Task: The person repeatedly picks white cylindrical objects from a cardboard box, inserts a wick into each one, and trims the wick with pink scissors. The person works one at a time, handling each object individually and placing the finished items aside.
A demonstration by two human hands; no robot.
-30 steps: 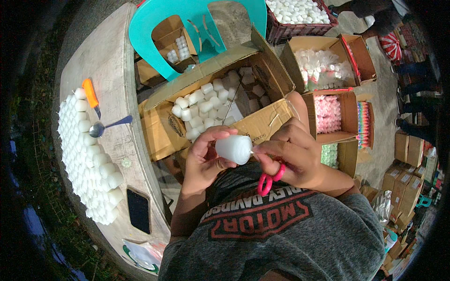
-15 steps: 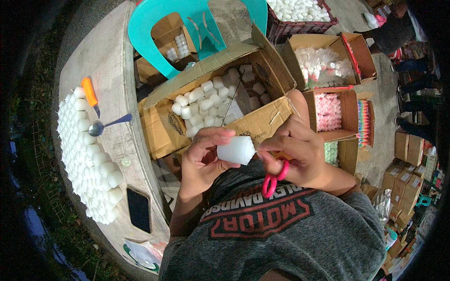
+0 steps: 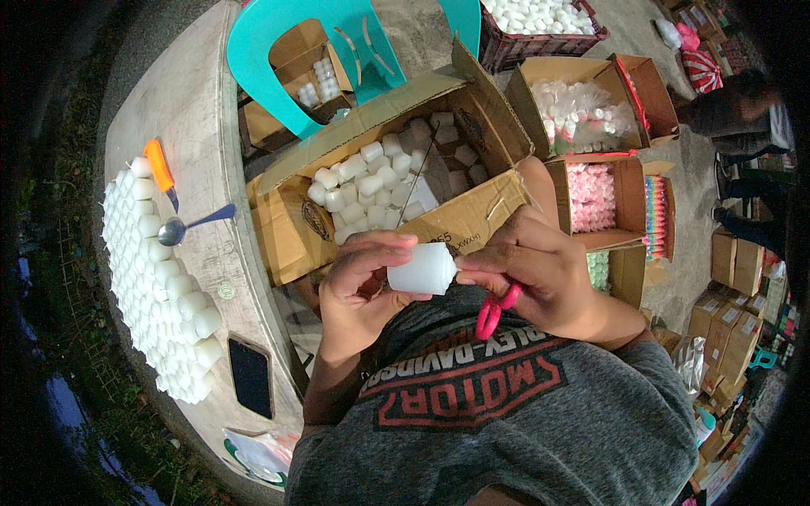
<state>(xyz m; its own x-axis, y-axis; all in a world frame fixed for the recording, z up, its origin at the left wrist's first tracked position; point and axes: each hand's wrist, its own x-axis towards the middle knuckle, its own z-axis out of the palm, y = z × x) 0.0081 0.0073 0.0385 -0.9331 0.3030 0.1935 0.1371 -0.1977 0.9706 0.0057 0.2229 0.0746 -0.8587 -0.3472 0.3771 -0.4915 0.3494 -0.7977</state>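
My left hand (image 3: pixel 367 278) is closed around the side of a short white candle (image 3: pixel 416 269), held sideways in front of my shirt. The candle's tapered end points right, toward my right hand (image 3: pixel 531 274). My right thumb and forefinger pinch together right at that end, where a wick would be; the tip is mostly covered by them. Two pink loops, which look like scissors handles (image 3: pixel 498 310), stick out below the right fingers; any blades are hidden. Beneath the hands, an open cardboard box (image 3: pixel 464 226) holds many loose white candles (image 3: pixel 371 181).
On the table (image 3: pixel 190 93) at left stand rows of white candles (image 3: pixel 156 278), with an orange-handled knife (image 3: pixel 159 164), a spoon (image 3: pixel 194 226) and a phone (image 3: pixel 251 377). Beyond the box are a teal chair (image 3: pixel 261 59), a crate (image 3: pixel 540 46) and boxes of pink pieces (image 3: pixel 591 198). A person (image 3: pixel 742 110) stands far right.
The right fingers have closed in tighter at the candle's end and the pink handles have swung up slightly. The candle has shifted a little left. The person at far right has moved.
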